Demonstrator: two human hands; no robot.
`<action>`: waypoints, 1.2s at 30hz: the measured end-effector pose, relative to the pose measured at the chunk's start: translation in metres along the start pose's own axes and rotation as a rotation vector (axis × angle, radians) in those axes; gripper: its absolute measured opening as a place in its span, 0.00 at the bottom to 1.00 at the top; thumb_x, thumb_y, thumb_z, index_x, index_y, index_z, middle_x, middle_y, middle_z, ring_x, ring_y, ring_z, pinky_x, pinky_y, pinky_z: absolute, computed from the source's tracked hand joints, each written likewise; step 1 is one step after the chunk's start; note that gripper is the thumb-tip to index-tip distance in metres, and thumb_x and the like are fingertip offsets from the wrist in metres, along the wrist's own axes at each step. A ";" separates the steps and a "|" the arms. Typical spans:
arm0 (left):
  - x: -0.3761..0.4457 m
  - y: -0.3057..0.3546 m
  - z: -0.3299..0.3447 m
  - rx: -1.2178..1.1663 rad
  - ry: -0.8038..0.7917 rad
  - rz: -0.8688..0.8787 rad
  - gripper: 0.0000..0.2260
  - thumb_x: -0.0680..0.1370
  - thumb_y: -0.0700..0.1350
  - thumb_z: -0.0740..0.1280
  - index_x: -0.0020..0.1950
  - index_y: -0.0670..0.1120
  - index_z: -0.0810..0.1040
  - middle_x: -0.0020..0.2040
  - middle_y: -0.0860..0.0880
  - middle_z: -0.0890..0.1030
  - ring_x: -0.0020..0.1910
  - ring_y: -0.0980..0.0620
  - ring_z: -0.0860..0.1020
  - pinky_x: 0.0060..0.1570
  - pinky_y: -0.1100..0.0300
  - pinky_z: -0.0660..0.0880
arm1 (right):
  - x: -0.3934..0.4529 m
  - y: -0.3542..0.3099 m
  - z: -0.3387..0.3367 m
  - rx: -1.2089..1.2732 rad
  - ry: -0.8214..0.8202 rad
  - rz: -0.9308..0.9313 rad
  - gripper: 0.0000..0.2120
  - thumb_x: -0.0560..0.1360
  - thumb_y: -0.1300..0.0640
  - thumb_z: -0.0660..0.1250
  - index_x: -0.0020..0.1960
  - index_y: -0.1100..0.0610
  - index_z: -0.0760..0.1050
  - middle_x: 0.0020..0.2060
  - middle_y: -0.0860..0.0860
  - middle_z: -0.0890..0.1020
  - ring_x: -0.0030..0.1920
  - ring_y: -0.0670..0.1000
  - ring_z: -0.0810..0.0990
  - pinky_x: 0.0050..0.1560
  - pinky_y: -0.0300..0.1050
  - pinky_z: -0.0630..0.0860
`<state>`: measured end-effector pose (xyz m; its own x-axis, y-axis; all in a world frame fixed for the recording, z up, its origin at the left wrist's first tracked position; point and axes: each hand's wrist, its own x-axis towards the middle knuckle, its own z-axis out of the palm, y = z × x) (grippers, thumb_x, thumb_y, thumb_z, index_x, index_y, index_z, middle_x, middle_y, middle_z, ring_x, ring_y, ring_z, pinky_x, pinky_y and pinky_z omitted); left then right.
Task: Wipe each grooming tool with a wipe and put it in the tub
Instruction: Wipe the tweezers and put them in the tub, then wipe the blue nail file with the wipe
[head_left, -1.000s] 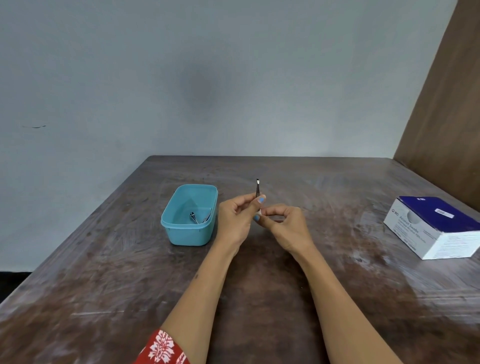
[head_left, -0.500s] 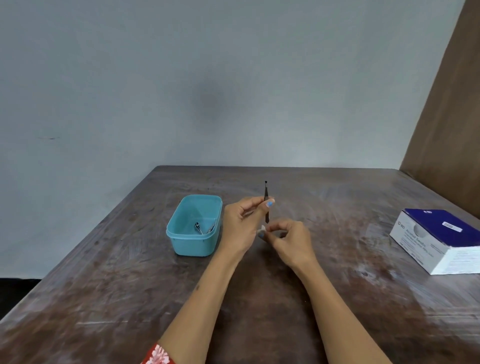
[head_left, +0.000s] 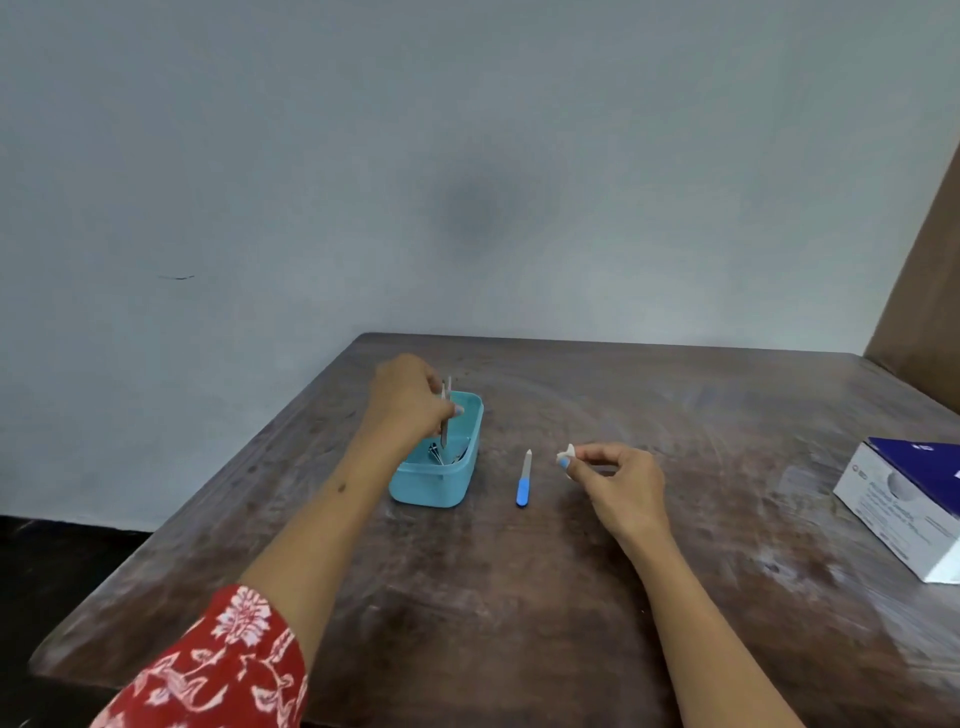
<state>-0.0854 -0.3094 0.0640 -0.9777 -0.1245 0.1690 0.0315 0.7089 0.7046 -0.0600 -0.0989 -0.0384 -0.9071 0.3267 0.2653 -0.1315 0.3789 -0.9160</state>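
Note:
A teal plastic tub stands on the brown wooden table, with metal grooming tools lying inside. My left hand is over the tub and pinches slim metal tweezers upright, their lower tip inside the tub. To the right of the tub lies a nail file with a blue handle, flat on the table. Further right, my right hand hovers just above the table and pinches a small crumpled white wipe between thumb and fingers.
A white and dark blue box of wipes sits near the table's right edge. A grey wall rises behind the table and a brown wooden panel stands at the far right. The floor drops off dark at the left.
My left hand has carried the tweezers left, from beside my right hand to over the tub. The hands have separated, which uncovers the nail file. The camera has shifted.

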 end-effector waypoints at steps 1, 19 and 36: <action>0.001 -0.001 0.005 0.064 -0.014 -0.016 0.10 0.67 0.40 0.76 0.42 0.37 0.80 0.35 0.41 0.83 0.33 0.47 0.82 0.37 0.56 0.81 | 0.000 0.000 0.000 0.000 -0.003 0.005 0.04 0.69 0.51 0.75 0.40 0.51 0.83 0.41 0.43 0.83 0.49 0.46 0.80 0.55 0.51 0.77; -0.020 0.021 0.018 0.500 0.194 0.147 0.12 0.72 0.31 0.63 0.33 0.42 0.64 0.33 0.46 0.71 0.34 0.46 0.72 0.31 0.57 0.65 | -0.004 -0.007 -0.002 0.029 0.064 0.026 0.07 0.71 0.53 0.73 0.46 0.55 0.83 0.39 0.46 0.83 0.43 0.42 0.79 0.46 0.37 0.72; -0.076 0.033 0.091 0.720 -0.142 0.279 0.11 0.77 0.32 0.60 0.59 0.39 0.72 0.58 0.40 0.76 0.57 0.42 0.75 0.52 0.54 0.72 | -0.004 -0.005 -0.003 0.077 0.110 -0.013 0.10 0.74 0.54 0.70 0.53 0.55 0.82 0.45 0.46 0.84 0.46 0.40 0.79 0.50 0.35 0.71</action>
<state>-0.0289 -0.2134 0.0114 -0.9723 0.1796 0.1498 0.1846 0.9826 0.0203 -0.0542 -0.0994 -0.0342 -0.8566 0.4165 0.3047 -0.1771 0.3172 -0.9317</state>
